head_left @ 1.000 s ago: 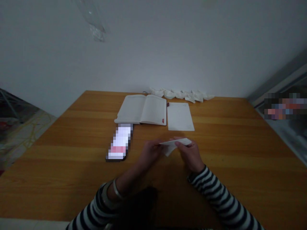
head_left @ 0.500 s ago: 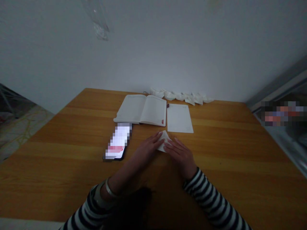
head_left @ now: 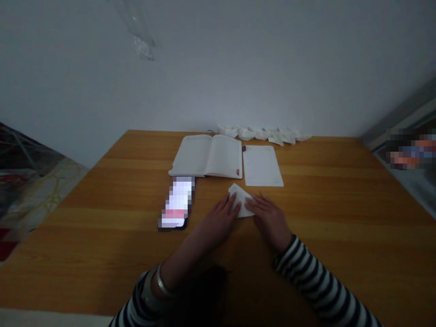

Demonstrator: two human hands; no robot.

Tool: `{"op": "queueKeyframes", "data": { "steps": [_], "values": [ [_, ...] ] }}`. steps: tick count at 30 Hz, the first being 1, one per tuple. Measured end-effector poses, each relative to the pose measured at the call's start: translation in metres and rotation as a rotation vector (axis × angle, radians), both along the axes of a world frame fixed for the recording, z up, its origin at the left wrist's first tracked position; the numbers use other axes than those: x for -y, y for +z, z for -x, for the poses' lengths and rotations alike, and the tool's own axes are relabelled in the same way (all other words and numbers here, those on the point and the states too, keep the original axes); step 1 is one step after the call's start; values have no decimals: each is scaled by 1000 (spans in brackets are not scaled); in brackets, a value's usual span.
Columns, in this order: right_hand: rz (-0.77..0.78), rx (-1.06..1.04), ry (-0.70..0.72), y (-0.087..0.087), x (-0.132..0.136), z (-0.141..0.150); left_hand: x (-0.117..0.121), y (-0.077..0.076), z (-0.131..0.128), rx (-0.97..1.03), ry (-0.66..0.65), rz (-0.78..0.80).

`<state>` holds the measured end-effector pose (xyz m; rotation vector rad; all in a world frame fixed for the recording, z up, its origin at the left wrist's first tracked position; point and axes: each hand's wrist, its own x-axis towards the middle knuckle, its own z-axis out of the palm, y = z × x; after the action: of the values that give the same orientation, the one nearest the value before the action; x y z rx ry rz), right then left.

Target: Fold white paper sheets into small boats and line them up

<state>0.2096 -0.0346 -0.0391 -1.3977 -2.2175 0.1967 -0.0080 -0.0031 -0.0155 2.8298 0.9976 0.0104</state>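
On the smooth, grained wooden table point(head_left: 327, 190), the left hand point(head_left: 223, 215) and right hand point(head_left: 270, 218) press flat, fingers extended, on the near-centre folded paper point(head_left: 242, 206), gripping nothing. Thin, white and roughly triangular, it points far-left, its long axis slanting near-right.

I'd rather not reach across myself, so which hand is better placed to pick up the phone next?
Probably the left hand: it touches the folded paper on the side nearer the phone. The right hand touches the paper's other side, farther off.
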Motion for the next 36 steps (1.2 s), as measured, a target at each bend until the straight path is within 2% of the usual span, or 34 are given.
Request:
{"op": "queueKeyframes", "data": {
  "steps": [3,6,9,11,14,17,20,23,27,31,33,36],
  "values": [
    [-3,-79,8,-5,-2,-6,1,4,-5,32,24,30],
    [-50,-224,24,-5,1,-7,2,3,-9,155,67,86],
    [-122,-432,11,5,6,-2,0,5,-10,383,104,210],
    [-124,-595,-60,14,9,2,-3,8,-9,587,152,344],
    [4,-781,-181,23,9,7,-7,15,-11,806,283,632],
    [274,-983,-173,21,7,9,-8,20,-13,819,317,836],
    [501,-1119,-229,13,4,9,-4,26,-14,831,206,854],
    [521,-1179,-297,6,2,9,2,29,-17,868,120,878],
    [419,-1133,-243,8,0,12,5,18,-26,971,298,941],
    [331,-1109,-190,10,4,16,5,2,-34,1152,360,1051],
    [389,-1210,-220,10,6,19,5,-1,-35,1191,423,1038],
    [539,-1337,-186,11,9,22,5,-1,-33,1207,520,890]
  ]
}}
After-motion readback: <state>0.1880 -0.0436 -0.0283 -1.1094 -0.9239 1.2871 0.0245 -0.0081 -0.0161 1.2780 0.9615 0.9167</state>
